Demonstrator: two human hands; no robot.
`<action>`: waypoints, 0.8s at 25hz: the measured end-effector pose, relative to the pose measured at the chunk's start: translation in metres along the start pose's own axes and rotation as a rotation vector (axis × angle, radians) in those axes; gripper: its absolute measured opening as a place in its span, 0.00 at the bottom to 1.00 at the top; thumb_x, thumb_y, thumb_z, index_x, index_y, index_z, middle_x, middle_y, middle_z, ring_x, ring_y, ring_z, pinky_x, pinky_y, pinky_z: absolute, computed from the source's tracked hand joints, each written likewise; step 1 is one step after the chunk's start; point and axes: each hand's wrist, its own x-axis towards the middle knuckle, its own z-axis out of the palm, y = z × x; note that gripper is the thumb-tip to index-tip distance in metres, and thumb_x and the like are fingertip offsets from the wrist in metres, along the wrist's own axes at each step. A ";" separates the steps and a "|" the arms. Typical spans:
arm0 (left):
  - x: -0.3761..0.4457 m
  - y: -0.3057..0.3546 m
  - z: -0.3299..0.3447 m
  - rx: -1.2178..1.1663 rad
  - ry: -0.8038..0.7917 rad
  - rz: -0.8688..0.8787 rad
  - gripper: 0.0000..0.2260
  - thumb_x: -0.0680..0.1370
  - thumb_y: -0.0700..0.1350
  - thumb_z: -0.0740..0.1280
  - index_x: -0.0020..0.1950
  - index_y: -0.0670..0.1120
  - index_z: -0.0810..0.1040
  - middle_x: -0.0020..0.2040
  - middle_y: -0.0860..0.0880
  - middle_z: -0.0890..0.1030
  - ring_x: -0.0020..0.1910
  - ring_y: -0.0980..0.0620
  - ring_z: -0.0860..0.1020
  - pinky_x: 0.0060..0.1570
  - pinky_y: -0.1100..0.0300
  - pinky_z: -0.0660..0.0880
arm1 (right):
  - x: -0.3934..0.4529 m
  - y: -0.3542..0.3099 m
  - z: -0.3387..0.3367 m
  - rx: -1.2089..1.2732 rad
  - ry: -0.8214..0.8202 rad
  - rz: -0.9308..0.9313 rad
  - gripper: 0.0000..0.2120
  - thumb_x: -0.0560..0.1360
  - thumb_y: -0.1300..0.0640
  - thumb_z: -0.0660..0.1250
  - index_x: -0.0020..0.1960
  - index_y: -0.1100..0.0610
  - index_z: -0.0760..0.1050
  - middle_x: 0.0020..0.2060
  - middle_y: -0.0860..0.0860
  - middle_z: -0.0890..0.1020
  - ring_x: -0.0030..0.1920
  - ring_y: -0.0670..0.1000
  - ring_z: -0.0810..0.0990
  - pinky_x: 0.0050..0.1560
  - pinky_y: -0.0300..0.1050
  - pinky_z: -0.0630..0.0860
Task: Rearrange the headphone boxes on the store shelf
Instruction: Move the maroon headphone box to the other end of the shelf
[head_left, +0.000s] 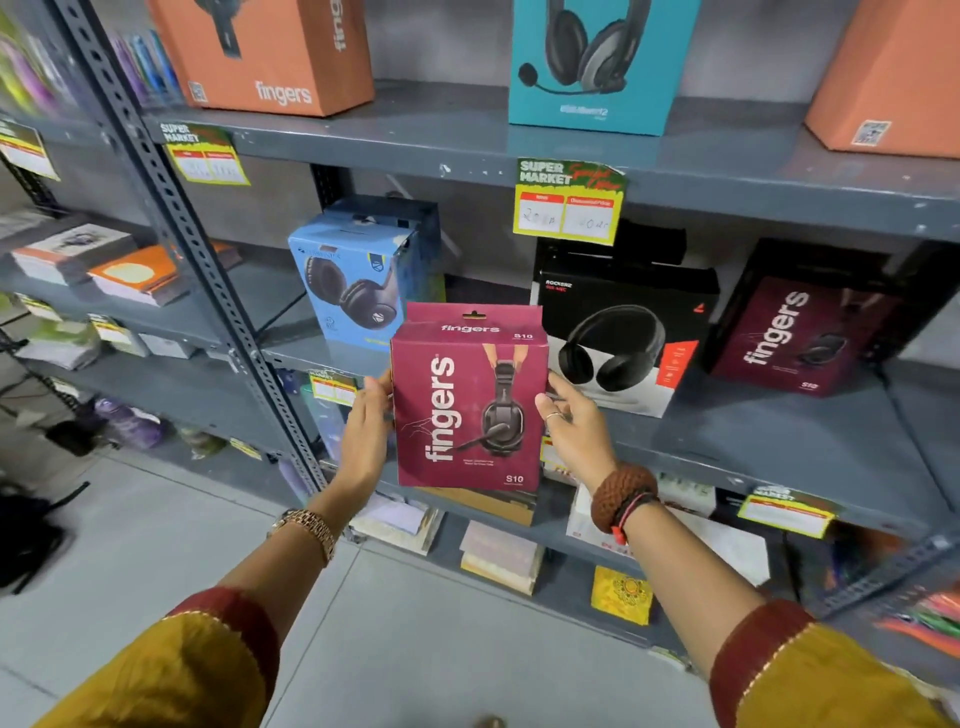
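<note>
A maroon "fingers S10" headphone box (467, 400) is held upright in front of the middle shelf (779, 431). My left hand (366, 431) grips its left edge and my right hand (571, 421) grips its right edge. Behind it on that shelf stand a light blue headphone box (358, 270), a black and white headphone box (623, 327) and a second, darker maroon "fingers" box (800, 327). On the shelf above stand an orange "fingers" box (265, 52), a teal headset box (597, 62) and another orange box (888, 78).
A slotted grey upright post (197, 244) divides this shelf unit from the one on the left, which holds books and small packs. Yellow price tags (569, 202) hang from shelf edges. Lower shelves hold paper packs and a yellow packet (621, 595). Grey floor lies below.
</note>
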 end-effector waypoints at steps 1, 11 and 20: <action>-0.013 0.000 0.008 0.002 -0.013 -0.009 0.26 0.79 0.62 0.44 0.70 0.54 0.68 0.67 0.46 0.75 0.64 0.46 0.75 0.64 0.50 0.71 | -0.013 0.003 -0.011 0.001 0.012 -0.001 0.21 0.79 0.57 0.58 0.71 0.54 0.64 0.59 0.47 0.74 0.58 0.46 0.73 0.57 0.41 0.71; -0.077 0.019 0.161 0.018 -0.343 0.002 0.29 0.72 0.71 0.48 0.68 0.62 0.68 0.68 0.49 0.73 0.66 0.50 0.72 0.66 0.48 0.70 | -0.097 0.058 -0.161 0.040 0.287 0.094 0.19 0.78 0.56 0.58 0.69 0.54 0.68 0.65 0.51 0.76 0.64 0.50 0.74 0.68 0.49 0.69; -0.069 0.043 0.312 -0.063 -0.606 -0.002 0.16 0.79 0.60 0.43 0.57 0.67 0.68 0.60 0.60 0.73 0.60 0.60 0.71 0.62 0.56 0.66 | -0.078 0.102 -0.277 0.313 0.595 0.218 0.22 0.78 0.50 0.58 0.70 0.55 0.66 0.69 0.53 0.71 0.66 0.50 0.71 0.71 0.51 0.66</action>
